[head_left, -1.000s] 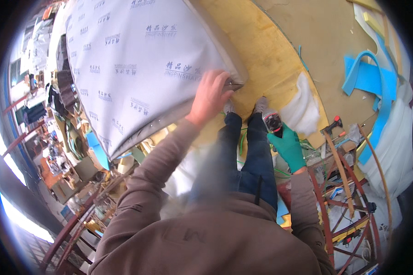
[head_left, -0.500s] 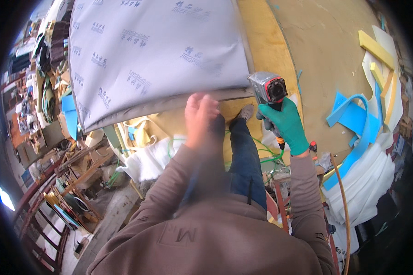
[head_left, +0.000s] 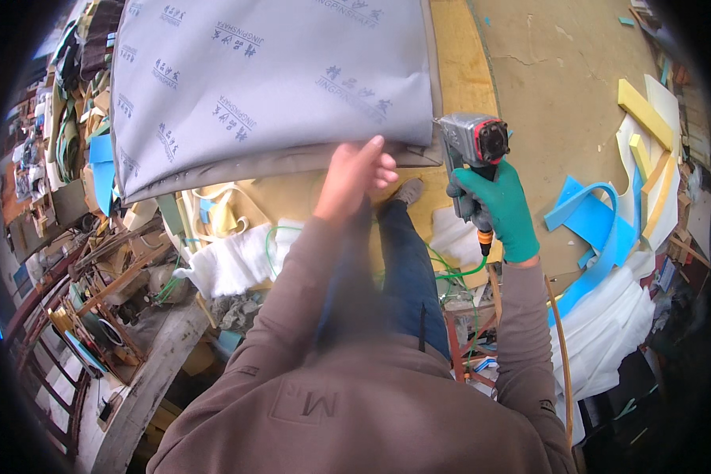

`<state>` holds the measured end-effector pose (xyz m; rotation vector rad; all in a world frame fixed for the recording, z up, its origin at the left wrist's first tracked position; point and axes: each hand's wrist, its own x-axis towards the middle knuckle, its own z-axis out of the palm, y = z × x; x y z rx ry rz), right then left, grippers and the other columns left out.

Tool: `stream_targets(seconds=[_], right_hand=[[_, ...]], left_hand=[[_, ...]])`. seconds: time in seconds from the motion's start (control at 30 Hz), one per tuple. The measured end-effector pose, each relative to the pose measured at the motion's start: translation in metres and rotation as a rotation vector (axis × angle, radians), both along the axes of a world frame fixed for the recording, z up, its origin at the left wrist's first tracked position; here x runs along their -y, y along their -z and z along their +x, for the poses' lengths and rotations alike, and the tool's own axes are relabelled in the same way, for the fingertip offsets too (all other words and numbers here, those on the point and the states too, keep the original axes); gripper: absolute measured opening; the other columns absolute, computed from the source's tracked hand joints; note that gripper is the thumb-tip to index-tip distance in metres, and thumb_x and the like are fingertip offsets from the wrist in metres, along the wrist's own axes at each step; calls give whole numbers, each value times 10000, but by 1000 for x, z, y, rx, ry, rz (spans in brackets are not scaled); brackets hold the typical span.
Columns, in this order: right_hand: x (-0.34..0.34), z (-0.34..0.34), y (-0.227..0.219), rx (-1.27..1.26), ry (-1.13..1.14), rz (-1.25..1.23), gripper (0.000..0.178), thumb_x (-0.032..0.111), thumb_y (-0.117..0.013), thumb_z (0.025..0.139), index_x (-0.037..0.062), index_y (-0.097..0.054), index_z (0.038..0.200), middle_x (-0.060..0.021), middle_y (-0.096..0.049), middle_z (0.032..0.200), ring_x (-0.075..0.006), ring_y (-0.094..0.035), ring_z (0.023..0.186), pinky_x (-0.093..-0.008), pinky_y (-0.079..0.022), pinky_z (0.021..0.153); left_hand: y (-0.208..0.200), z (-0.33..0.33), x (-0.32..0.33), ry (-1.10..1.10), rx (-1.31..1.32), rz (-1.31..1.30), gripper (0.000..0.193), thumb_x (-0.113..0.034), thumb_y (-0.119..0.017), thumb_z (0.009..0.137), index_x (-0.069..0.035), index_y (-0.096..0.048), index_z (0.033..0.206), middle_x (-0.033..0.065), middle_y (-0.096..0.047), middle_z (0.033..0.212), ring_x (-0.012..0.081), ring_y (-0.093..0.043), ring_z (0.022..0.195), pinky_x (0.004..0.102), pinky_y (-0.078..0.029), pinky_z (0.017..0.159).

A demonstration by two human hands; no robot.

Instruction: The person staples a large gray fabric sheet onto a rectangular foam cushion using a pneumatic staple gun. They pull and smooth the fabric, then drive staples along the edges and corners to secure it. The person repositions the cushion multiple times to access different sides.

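Observation:
In my gloved right hand [head_left: 504,212] is a pneumatic staple gun [head_left: 474,141], its grey and red head level with the near right corner of the pale printed fabric [head_left: 276,79]. The green glove wraps round its handle, and an orange fitting joins it to a green air hose [head_left: 462,272]. My bare left hand [head_left: 357,178] hovers at the fabric's near edge, just in front of the dark grey border cloth [head_left: 237,172]. Its forefinger points forward, the other fingers are half bent and apart, and nothing shows in them. Whether it touches the cloth I cannot tell.
A yellowish board [head_left: 462,55] lies beneath the fabric. To the right are blue foam strips [head_left: 596,225], yellow foam pieces [head_left: 646,114] and white wadding [head_left: 608,332]. More wadding [head_left: 233,261] sits at the near left, by a cluttered wooden rack [head_left: 110,340].
My left hand has moved a little right along the fabric edge, and its fingers have spread from a blurred curl. The staple gun has shifted slightly right and stays in my right hand.

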<state>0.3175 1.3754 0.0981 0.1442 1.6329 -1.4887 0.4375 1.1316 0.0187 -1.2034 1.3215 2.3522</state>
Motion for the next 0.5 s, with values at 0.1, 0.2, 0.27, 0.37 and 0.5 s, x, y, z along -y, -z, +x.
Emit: stream_targets(seconds=[0.1,0.2,0.27,0.37,0.5], right_hand=[[4,-9,3,0,-63,-2,292,228,-774,986,-34,-689,1081,-117,-722,822,-143,-617,518,-308,-485,481],[9,-12,5,14,-70,-39,291,221,-779,993,-27,-677,1107,-120,-722,825,-148,-620,520,-322,-510,492],[11,-13,5,18,-68,-50,295,225,-782,996,-24,-674,1114,-119,-721,825,-148,-620,522,-324,-517,497],[11,-15,2,12,-104,-14,298,232,-783,1000,-21,-675,1115,-116,-721,827,-145,-617,522,-321,-513,497],[10,-17,-3,52,-124,7,284,231,-784,968,12,-676,1114,-67,-704,816,-114,-592,548,-298,-478,497]], left_hand=[[0,-8,3,21,18,60,224,-308,-690,1131,-103,-679,1041,19,-704,834,156,-714,697,288,-551,604],[2,-11,2,-31,11,87,334,-325,-709,1112,-72,-680,895,33,-695,815,153,-706,699,285,-543,619],[4,-13,-5,-124,-7,79,379,-325,-721,1096,-62,-671,828,39,-683,792,151,-698,694,288,-532,620],[8,-18,-21,-271,-37,21,375,-300,-738,1071,-78,-639,786,32,-649,737,155,-672,653,302,-502,593],[7,-12,-38,-284,-52,-77,397,-290,-755,1046,-92,-598,740,26,-604,664,161,-639,590,321,-484,565]])
